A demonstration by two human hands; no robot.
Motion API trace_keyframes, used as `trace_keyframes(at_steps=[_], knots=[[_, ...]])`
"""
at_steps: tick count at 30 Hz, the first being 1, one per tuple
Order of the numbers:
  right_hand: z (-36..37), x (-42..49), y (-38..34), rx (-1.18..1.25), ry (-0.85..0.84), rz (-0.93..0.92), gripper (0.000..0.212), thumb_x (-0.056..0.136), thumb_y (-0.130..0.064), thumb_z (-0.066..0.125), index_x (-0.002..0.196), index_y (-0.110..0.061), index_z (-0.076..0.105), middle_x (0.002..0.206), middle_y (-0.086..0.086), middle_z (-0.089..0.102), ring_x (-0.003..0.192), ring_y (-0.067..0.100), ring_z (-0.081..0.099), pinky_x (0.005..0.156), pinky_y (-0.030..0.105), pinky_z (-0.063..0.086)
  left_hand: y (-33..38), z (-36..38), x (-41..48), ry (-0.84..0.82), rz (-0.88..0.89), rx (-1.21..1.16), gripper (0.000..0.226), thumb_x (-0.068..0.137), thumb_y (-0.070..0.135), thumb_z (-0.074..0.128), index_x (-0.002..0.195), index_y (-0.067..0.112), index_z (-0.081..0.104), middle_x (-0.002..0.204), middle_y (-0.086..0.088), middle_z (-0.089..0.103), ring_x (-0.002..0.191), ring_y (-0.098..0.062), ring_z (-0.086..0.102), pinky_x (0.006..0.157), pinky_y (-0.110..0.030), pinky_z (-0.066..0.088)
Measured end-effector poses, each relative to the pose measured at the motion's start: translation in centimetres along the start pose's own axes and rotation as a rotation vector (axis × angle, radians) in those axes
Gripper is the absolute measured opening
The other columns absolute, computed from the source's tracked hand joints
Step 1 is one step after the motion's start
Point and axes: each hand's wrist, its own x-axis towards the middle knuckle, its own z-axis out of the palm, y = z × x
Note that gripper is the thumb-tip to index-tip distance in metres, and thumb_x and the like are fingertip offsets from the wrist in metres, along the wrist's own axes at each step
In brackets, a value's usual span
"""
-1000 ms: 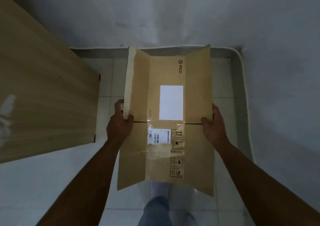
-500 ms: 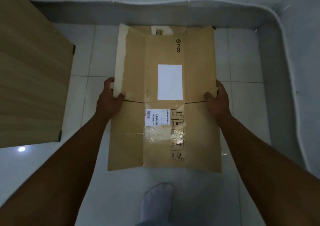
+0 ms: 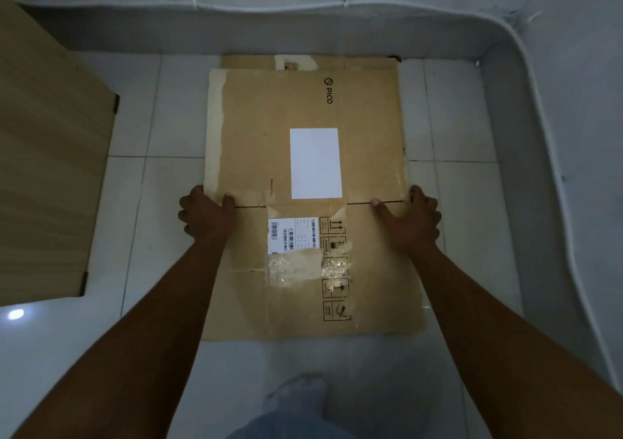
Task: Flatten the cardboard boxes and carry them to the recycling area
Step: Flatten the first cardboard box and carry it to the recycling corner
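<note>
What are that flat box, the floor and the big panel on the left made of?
Flat box: brown cardboard, matt, torn edge, glossy tape. Floor: pale glossy tiles, probably ceramic; grout lines, a lamp's reflection. Panel: wood-grain board, perhaps laminate.

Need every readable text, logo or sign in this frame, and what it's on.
"PICO", beside a round logo: printed on the flattened cardboard box.
Sideways print line on the same box: too small to read.
White rectangle: blank.
Shipping label: barcodes only, text too small.
Handling symbols: two up arrows in the top one, captions unreadable.
Box underneath: the mark by its torn patch is blurred.
</note>
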Motion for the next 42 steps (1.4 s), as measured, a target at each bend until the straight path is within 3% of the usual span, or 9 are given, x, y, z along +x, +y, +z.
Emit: trace_keyframes(at_steps=[6, 10, 14, 19, 23, 26, 32, 36, 42], knots=[[0.9, 0.7, 0.2, 0.074, 0.071, -0.042, 0.081, 0.082, -0.056, 0.071, 0.147, -0.026, 0.033, 0.145, 0.011, 0.035, 0.135, 0.034, 0.035, 0.106, 0.055, 0.034, -1.5, 0.8, 0.4, 0.067, 0.151, -0.224, 0.06, 0.085, 0.035, 0.073, 0.133, 0.008, 0.049, 0.132, -0.016, 0.051, 0.12, -0.036, 0.053, 0.1, -0.055, 0.047], [1.4, 0.9, -0.3, 0.138, 0.139, -0.017, 0.075, 0.079, -0.047, 0.077, 0.141, -0.024, 0.041, 0.144, 0.008, 0.033, 0.135, 0.031, 0.034, 0.107, 0.055, 0.032, -1.1, 0.6, -0.7, 0.119, 0.181, -0.333, 0.054, 0.089, 0.028, 0.071, 0.133, 0.009, 0.046, 0.131, -0.012, 0.048, 0.12, -0.028, 0.053, 0.102, -0.045, 0.048], [1.1, 0.6, -0.9, 0.263, 0.193, -0.018, 0.067, 0.077, -0.034, 0.079, 0.132, -0.023, 0.044, 0.137, 0.001, 0.042, 0.132, 0.025, 0.038, 0.11, 0.05, 0.024, -0.8, 0.5, -1.7, 0.226, 0.244, -0.375, 0.05, 0.088, 0.029, 0.07, 0.129, 0.008, 0.048, 0.127, -0.011, 0.051, 0.117, -0.026, 0.053, 0.102, -0.048, 0.047], [0.3, 1.0, -1.4, 0.425, 0.217, -0.014, 0.057, 0.071, -0.033, 0.078, 0.115, -0.028, 0.041, 0.118, -0.005, 0.052, 0.114, 0.019, 0.052, 0.107, 0.047, 0.033, 0.0, 0.5, -2.2, 0.303, 0.289, -0.389, 0.047, 0.088, 0.031, 0.069, 0.125, 0.006, 0.051, 0.123, -0.012, 0.052, 0.113, -0.027, 0.053, 0.1, -0.048, 0.046], [-0.3, 1.6, -1.6, 0.457, 0.223, 0.021, 0.059, 0.074, -0.029, 0.078, 0.121, -0.026, 0.043, 0.118, -0.003, 0.056, 0.114, 0.024, 0.057, 0.103, 0.039, 0.028, 1.4, 0.6, -0.7, 0.242, 0.364, -0.327, 0.048, 0.09, 0.029, 0.067, 0.127, 0.003, 0.051, 0.124, -0.016, 0.051, 0.115, -0.03, 0.05, 0.099, -0.043, 0.045], [-0.6, 2.8, -2.4, 0.393, 0.229, -0.024, 0.059, 0.081, -0.026, 0.076, 0.132, -0.026, 0.046, 0.131, 0.004, 0.052, 0.124, 0.027, 0.05, 0.11, 0.048, 0.034, 3.2, 0.8, 1.1, 0.153, 0.321, -0.204, 0.047, 0.093, 0.022, 0.065, 0.133, 0.003, 0.049, 0.132, -0.02, 0.048, 0.123, -0.035, 0.046, 0.102, -0.04, 0.04], [-0.9, 5.2, -4.2, 0.196, 0.154, 0.022, 0.063, 0.089, -0.024, 0.07, 0.145, -0.021, 0.042, 0.145, 0.014, 0.042, 0.134, 0.035, 0.039, 0.108, 0.049, 0.037, 4.6, 1.4, 3.0, 0.054, 0.092, -0.039, 0.054, 0.095, 0.027, 0.063, 0.141, 0.005, 0.046, 0.141, -0.023, 0.043, 0.13, -0.043, 0.042, 0.105, -0.051, 0.038], [-0.4, 5.5, -3.7, 0.009, 0.087, 0.064, 0.064, 0.092, -0.036, 0.066, 0.147, -0.022, 0.037, 0.149, 0.013, 0.037, 0.139, 0.037, 0.032, 0.11, 0.055, 0.029, 4.1, 2.3, 2.6, 0.131, 0.025, 0.119, 0.053, 0.089, 0.041, 0.065, 0.136, 0.02, 0.051, 0.142, -0.017, 0.043, 0.132, -0.042, 0.034, 0.109, -0.052, 0.025], [1.3, 5.1, -4.1, 0.014, 0.1, 0.131, 0.065, 0.091, -0.037, 0.059, 0.146, -0.016, 0.032, 0.148, 0.012, 0.033, 0.136, 0.036, 0.032, 0.108, 0.05, 0.029, 3.9, 3.2, 2.2, 0.144, -0.056, 0.011, 0.071, 0.08, 0.05, 0.069, 0.134, 0.011, 0.046, 0.14, -0.017, 0.043, 0.132, -0.039, 0.037, 0.108, -0.05, 0.028]])
